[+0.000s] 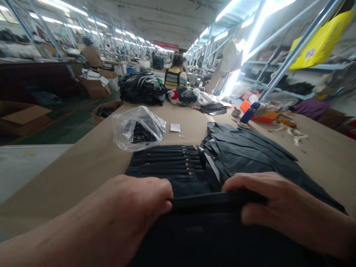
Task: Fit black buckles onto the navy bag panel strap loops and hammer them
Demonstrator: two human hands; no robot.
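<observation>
The left hand (136,198) and right hand (272,196) pinch a dark panel (211,246) by its edge (lettering (194,229) too blurred to read).

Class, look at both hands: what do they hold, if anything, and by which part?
The left hand and the right hand both grip a dark piece of material by its upper edge, spaced apart.

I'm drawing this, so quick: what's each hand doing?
Left hand: closed, holding the black piece by its edge.
Right hand: closed, holding the same edge.

Tan tabletop (69,170), zippered black pieces (167,168), clear plastic bag (124,132), dark fabric pile (250,155)
</observation>
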